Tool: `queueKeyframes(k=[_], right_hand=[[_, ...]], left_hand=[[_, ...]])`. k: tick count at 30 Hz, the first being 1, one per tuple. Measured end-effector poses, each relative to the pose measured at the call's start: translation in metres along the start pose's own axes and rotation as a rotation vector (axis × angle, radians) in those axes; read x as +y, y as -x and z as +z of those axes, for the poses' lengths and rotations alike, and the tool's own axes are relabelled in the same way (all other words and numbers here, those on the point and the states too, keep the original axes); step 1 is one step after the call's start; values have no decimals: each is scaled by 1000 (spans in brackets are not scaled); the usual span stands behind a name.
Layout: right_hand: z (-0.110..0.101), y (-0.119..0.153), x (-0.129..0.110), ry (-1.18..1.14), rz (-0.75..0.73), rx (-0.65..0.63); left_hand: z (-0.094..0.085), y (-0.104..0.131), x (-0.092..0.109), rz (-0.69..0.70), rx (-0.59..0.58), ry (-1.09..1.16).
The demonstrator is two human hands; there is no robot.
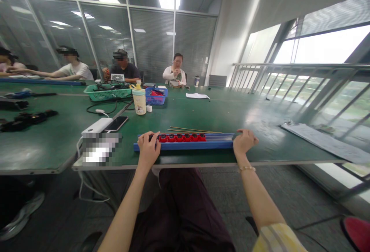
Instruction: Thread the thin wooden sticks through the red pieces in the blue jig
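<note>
A long blue channel (185,146) lies lengthwise before me, close to the table's front edge. Inside it, a row of several red blocks with black tops (179,138) fills the stretch from my left hand to past the middle; the right part of the channel shows a bare silvery floor. My left hand (148,148) closes over the channel's left end, its fingertips by the leftmost block. At the other end, my right hand (245,141) rests against the channel with fingers curled in; whether something small sits in them is hidden. Thin brass-coloured rods (196,130) lie just behind the channel.
Left of the channel are a white power bank (97,127) with a cable and a phone (117,123). Farther back stand a cup (139,101), a green basket (108,94) and a blue basket (156,96). A clipboard (323,141) lies at right. Several people sit across.
</note>
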State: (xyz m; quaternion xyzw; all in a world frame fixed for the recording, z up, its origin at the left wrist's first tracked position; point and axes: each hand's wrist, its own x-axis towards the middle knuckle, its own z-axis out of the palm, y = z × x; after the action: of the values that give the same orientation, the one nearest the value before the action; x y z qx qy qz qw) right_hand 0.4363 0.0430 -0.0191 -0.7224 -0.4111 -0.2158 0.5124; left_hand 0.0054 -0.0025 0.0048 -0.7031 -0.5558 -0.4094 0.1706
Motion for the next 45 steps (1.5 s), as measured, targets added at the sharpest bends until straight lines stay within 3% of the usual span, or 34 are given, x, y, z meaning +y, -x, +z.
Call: queueKeyframes(k=[5,10,15,24,33,39,45], right_hand=[[-12,24,-23,-154,-50,46],[-12,31,-34,-298,-216,23],[-4,31,-33,-225,-311,-119],[2,35,-32,-106,-316,-290],[0,36,-37,40,-199,-294],[0,35,-35,-36,-275,-336],[-1,36,-37,-11,-444,-368]], left_hand=[[0,0,1,-3,6,5],[1,0,1,-4,5,0],[3,0,0,-16,21,-15],[4,0,0,-19,68,-34],[3,1,0,-98,75,-73],[5,1,0,-113,73,-93],[6,1,-1,-109,64,-76]])
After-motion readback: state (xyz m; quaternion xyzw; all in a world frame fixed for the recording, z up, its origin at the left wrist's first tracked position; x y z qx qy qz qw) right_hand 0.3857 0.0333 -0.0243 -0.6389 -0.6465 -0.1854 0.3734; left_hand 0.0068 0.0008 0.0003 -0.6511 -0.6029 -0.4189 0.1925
